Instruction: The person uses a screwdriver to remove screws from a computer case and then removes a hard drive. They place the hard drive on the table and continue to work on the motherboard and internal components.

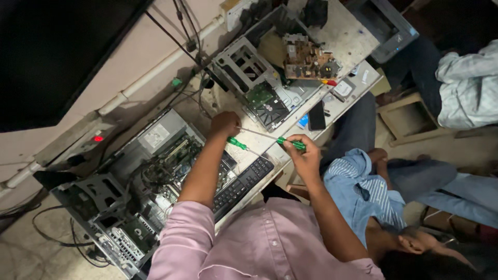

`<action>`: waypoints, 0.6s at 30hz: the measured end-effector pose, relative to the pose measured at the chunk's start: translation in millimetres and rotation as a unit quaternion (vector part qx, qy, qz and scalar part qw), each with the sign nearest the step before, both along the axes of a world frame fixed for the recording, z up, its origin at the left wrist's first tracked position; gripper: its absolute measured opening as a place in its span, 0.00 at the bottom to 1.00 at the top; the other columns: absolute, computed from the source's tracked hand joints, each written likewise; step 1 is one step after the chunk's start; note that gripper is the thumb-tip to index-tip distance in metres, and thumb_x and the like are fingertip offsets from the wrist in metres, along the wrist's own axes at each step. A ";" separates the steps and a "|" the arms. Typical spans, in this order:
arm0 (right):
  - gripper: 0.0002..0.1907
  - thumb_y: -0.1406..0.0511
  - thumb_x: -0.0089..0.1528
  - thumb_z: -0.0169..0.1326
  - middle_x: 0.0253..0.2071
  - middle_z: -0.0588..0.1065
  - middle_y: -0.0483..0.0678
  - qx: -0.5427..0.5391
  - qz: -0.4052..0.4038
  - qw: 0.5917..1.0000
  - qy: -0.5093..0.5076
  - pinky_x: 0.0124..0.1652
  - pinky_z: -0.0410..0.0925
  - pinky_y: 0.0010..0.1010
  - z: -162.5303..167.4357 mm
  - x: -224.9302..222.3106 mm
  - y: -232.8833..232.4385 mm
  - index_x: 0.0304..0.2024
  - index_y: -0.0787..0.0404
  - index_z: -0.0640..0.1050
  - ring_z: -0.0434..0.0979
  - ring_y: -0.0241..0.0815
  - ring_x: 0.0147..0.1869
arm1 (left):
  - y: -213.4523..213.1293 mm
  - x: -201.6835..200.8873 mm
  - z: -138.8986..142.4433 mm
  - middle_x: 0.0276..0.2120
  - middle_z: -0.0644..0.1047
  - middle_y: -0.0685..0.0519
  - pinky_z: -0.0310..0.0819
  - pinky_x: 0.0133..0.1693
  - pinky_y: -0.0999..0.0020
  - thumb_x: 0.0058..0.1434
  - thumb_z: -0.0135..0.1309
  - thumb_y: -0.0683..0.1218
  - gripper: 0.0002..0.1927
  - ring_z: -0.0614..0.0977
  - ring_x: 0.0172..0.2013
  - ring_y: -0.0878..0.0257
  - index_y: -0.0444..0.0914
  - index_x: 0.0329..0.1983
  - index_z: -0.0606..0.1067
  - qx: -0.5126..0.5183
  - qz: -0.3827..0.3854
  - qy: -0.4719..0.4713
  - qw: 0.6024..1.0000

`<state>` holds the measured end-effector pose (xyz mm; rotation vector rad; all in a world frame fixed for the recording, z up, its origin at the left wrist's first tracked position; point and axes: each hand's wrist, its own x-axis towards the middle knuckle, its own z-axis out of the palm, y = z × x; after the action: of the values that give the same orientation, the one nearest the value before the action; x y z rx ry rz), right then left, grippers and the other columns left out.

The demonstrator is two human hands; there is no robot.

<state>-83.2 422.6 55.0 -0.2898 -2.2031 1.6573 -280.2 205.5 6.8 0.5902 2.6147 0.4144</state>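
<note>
Right hand (302,155) gripping green screwdriver (282,140), left hand (224,124) another

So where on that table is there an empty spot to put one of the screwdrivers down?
Bare tabletop shows at the far end, past the brown circuit board. A thin bare strip runs between the black keyboard and the smaller open case. Elsewhere it is crowded: the big open computer, a black phone and both hands, left and right, each holding a green-handled screwdriver.

Keyboard (241,185) lies between open computer case (129,197) and table edge.
</note>
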 end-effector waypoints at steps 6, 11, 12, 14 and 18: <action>0.09 0.69 0.64 0.63 0.39 0.77 0.42 -0.103 0.023 0.994 0.012 0.40 0.69 0.19 7.3 -14.9 -17.8 0.44 0.63 0.76 0.76 0.27 0.41 | -45.0 24.8 26.2 0.38 0.82 0.49 0.77 0.42 0.54 0.62 0.56 0.49 0.07 0.84 0.40 0.49 0.45 0.41 0.80 0.191 0.152 0.067 0.968; 0.14 0.71 0.62 0.67 0.40 0.76 0.43 -0.059 0.034 0.996 0.053 0.40 0.69 0.21 14.8 -37.4 -61.9 0.45 0.63 0.74 0.75 0.30 0.40 | -129.3 131.2 41.6 0.44 0.80 0.44 0.78 0.44 0.56 0.64 0.55 0.48 0.10 0.82 0.41 0.48 0.39 0.44 0.79 0.329 0.328 0.307 0.831; 0.15 0.71 0.61 0.67 0.38 0.76 0.43 -0.064 0.037 0.996 0.045 0.38 0.69 0.21 17.9 -40.9 -73.8 0.45 0.63 0.74 0.74 0.30 0.38 | -146.6 154.1 42.4 0.45 0.80 0.44 0.76 0.49 0.54 0.64 0.56 0.48 0.11 0.81 0.45 0.46 0.39 0.46 0.79 0.286 0.329 0.313 0.844; 0.15 0.71 0.61 0.67 0.37 0.77 0.43 -0.044 0.062 0.996 0.048 0.38 0.69 0.22 25.6 -45.8 -97.3 0.45 0.63 0.74 0.75 0.30 0.37 | -171.3 195.6 40.3 0.48 0.78 0.42 0.71 0.54 0.50 0.63 0.57 0.49 0.17 0.78 0.50 0.44 0.38 0.53 0.77 0.213 0.341 0.276 0.873; 0.15 0.69 0.62 0.68 0.41 0.80 0.49 0.090 0.158 0.976 0.120 0.41 0.72 0.27 41.7 -63.9 -140.5 0.45 0.64 0.75 0.80 0.36 0.41 | -188.4 249.3 28.8 0.57 0.71 0.38 0.64 0.57 0.47 0.58 0.60 0.55 0.35 0.71 0.59 0.41 0.32 0.63 0.68 0.186 0.319 0.223 0.902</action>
<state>-147.1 282.1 96.7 0.3095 -2.2764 1.5302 -30.9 17.0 35.7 -0.1208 3.1604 1.1135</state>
